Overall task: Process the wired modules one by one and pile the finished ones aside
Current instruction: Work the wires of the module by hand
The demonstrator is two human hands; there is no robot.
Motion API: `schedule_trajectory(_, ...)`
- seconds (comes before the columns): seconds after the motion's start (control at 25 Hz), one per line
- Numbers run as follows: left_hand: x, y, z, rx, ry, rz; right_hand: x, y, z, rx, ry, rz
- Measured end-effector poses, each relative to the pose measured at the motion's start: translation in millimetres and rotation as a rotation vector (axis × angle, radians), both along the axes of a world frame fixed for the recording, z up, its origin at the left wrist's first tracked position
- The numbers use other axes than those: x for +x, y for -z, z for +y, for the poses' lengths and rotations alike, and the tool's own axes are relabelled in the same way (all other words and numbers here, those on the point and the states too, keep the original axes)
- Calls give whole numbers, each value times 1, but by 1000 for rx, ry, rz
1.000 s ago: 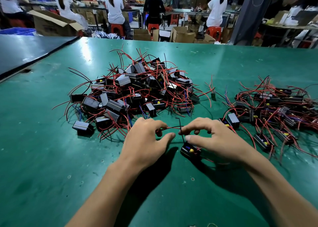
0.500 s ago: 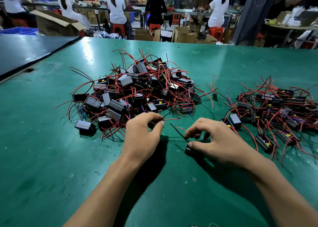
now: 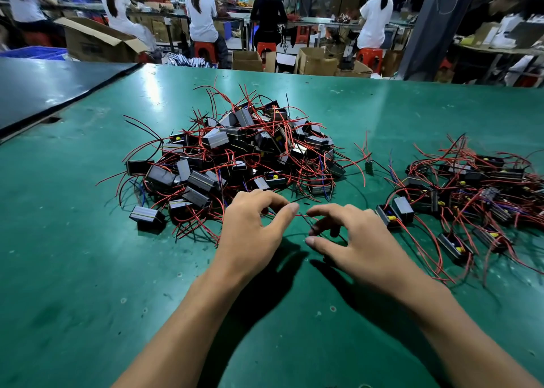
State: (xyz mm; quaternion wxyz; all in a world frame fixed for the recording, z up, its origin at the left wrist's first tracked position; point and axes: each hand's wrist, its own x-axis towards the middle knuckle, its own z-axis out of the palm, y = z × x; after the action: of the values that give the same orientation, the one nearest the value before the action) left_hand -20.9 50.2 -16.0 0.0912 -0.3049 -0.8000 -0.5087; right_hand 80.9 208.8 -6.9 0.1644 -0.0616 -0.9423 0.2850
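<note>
A big heap of black wired modules with red and black leads lies on the green table just beyond my hands. A flatter pile of modules spreads at the right. My left hand pinches a thin red wire between thumb and forefinger. My right hand curls over one module's leads, its fingers around a black wire. That module's body is mostly hidden under the right hand. The two hands are close together, in front of the heap.
One small loose part lies between the piles. A darker table adjoins at the left. Beyond the far edge stand cardboard boxes, red stools and several people working at benches.
The module seen under my right thumb is now covered by the hand. Both hands have shifted slightly closer together, still working the red and black wires between them.
</note>
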Motion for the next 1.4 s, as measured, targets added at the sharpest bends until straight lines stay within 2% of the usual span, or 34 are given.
schedule_trajectory(0.12, 1, 0, 1, 44, 58, -56, -2, 6, -3, -163, 98, 90)
schedule_trajectory(0.24, 2, 0, 1, 45, 90, -23, -2, 6, -1, -279, 149, 148)
schedule_trajectory(0.6, 3, -2, 2, 106, 23, 132, -4, 7, -8, -545, 41, 151)
schedule_trajectory(1.4, 13, -5, 6, 116, 59, 107, -8, 14, -11, -630, -8, 167)
